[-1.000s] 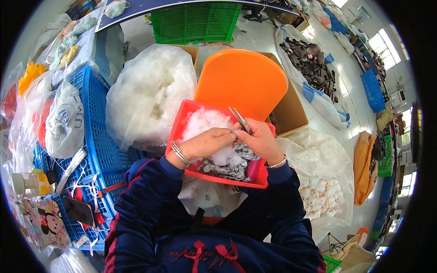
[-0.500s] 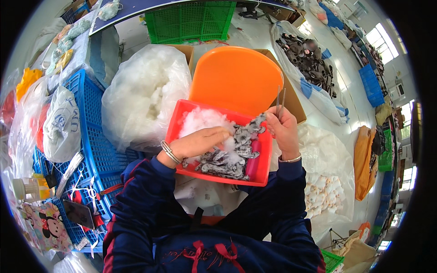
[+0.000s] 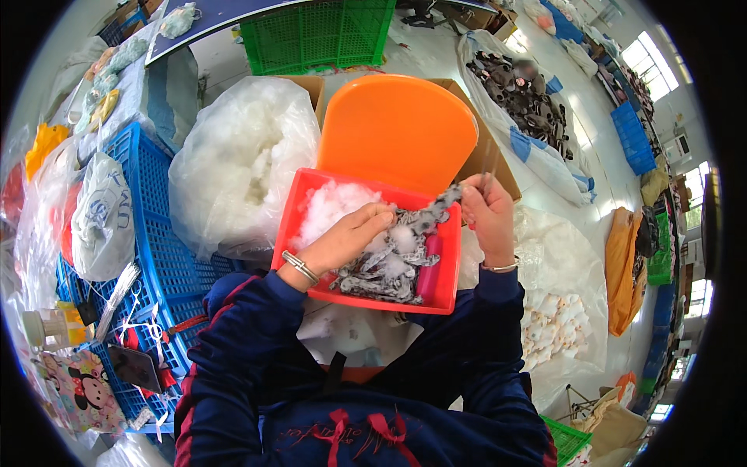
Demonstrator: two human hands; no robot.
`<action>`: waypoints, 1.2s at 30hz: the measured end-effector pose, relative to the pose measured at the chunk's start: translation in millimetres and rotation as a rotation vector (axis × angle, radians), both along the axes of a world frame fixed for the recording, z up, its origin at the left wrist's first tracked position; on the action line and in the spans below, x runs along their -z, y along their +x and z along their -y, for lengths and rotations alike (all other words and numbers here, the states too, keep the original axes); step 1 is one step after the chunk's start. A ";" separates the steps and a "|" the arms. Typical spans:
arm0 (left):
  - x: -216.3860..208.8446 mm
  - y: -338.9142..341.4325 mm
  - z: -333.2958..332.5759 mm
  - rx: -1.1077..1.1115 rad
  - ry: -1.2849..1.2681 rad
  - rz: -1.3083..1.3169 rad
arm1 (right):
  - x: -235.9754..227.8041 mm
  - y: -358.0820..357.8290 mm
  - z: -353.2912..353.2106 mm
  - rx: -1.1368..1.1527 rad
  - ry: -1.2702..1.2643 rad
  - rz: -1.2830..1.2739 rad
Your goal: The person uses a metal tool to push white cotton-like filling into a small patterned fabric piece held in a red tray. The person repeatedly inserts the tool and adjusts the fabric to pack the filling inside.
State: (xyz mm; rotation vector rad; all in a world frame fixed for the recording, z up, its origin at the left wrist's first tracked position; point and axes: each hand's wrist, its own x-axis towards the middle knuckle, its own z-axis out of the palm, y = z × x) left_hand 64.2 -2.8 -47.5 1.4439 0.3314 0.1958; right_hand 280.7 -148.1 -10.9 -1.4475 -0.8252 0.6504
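A shallow red tray [image 3: 366, 303] sits in front of me with white stuffing [image 3: 334, 208] at its left and a heap of grey mottled fabric pieces [image 3: 381, 279] beside it. Over the tray, my left hand [image 3: 346, 240] has its fingers closed together above a tuft of stuffing; what they hold, if anything, is hidden. At the tray's right rim, my right hand [image 3: 489, 214] pinches the end of one grey mottled fabric piece [image 3: 440, 206]. Metal tweezers [image 3: 490, 158], blurred, stick up from this same hand. A pink cylinder [image 3: 429, 265] lies inside the tray's right end.
An orange stool seat [image 3: 398, 128] stands behind the tray. Left of it is a clear bag of stuffing [image 3: 245, 167]; blue crates [image 3: 175, 210] with scissors and a phone stand further left. A bag of small white pieces [image 3: 554, 327] lies right, a green crate [image 3: 315, 35] at the back.
The tweezers have swung and blurred in my right hand, and the grey piece is drawn out straighter. My left hand has turned, its fingers now angled upward. The tray has shifted slightly left.
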 end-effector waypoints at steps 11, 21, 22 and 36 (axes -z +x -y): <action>23.9 -1.5 -6.0 0.320 -0.065 0.025 | 11.0 10.5 0.3 0.050 -0.004 0.119; 11.8 6.0 14.8 0.043 0.033 0.050 | 5.2 15.7 6.1 -0.014 0.076 -0.019; 5.8 11.0 21.4 -0.001 -0.104 0.060 | 6.2 13.6 4.5 -0.013 0.064 -0.002; -2.5 17.6 17.3 -0.217 -0.281 0.089 | 4.5 11.9 4.7 0.030 0.023 -0.015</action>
